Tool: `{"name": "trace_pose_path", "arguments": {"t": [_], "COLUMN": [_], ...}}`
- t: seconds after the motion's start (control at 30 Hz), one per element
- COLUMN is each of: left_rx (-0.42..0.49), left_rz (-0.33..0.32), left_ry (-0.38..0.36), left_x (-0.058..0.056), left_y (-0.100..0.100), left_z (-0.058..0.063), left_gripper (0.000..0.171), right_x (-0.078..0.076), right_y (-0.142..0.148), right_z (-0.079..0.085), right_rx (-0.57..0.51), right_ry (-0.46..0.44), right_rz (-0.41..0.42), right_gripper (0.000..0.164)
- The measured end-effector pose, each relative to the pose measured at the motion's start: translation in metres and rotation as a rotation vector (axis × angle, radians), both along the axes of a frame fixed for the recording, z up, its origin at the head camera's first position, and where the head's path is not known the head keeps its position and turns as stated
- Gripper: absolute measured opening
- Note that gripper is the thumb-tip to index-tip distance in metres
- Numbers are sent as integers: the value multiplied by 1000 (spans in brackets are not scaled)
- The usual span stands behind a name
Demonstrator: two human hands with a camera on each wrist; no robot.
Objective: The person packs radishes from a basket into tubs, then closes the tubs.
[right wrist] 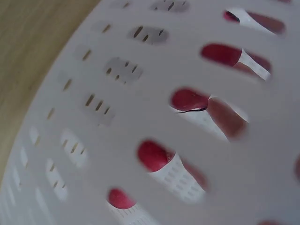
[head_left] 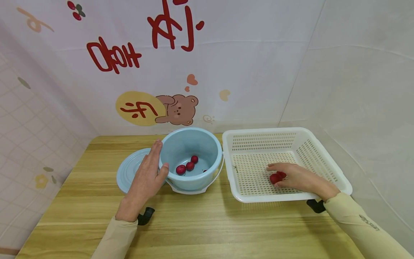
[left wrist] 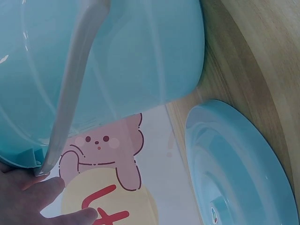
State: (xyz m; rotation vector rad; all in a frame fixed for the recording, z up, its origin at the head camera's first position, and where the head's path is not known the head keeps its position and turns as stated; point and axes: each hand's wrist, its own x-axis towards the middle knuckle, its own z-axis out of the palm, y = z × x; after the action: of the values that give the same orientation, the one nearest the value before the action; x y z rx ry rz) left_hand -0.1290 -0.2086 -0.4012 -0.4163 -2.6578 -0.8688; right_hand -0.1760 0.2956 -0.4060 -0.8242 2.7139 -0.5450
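My left hand (head_left: 147, 176) has its fingers stretched out at the left side of the light blue bucket (head_left: 191, 183), close by its rim; the left wrist view shows the fingers (left wrist: 44, 192) near the handle's joint. Several small, round, dark red fruits, plum-like (head_left: 181, 169), lie at the bottom of the bucket. Inside the white basket (head_left: 233, 187), my right hand (head_left: 299, 177) has thumb and fingers around red fruits (head_left: 275, 178), at least two showing. Through the slots of the basket wall, the right wrist view shows red fruit (right wrist: 152, 155) and parts of fingers.
The light blue lid (head_left: 127, 172) lies left of the bucket, partly behind my left hand. A pale handle (head_left: 191, 190) hangs at the bucket's front. A small green stem (head_left: 235, 168) lies in the basket. Behind the wooden table (head_left: 207, 230) hangs a printed white wall sheet (head_left: 252, 72).
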Motion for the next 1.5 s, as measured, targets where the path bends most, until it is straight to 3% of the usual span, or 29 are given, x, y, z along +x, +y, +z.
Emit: {"name": "trace_pose_path", "arguments": {"t": [0.37, 0.83, 1.5], "left_rx": [-4, -10, -14], "left_rz": [2, 0, 1], "left_ry": [0, 2, -4], "left_x": [0, 0, 0], "left_y": [0, -1, -1], "left_z": [0, -1, 0], "left_gripper": [70, 71, 70], "right_x": [-1, -3, 5], "right_y": [2, 2, 7], "right_z": [-2, -4, 6], "right_rx": [24, 56, -101], "right_ry": [3, 45, 154], "right_rz": [93, 96, 43], "right_gripper": [57, 37, 38]}}
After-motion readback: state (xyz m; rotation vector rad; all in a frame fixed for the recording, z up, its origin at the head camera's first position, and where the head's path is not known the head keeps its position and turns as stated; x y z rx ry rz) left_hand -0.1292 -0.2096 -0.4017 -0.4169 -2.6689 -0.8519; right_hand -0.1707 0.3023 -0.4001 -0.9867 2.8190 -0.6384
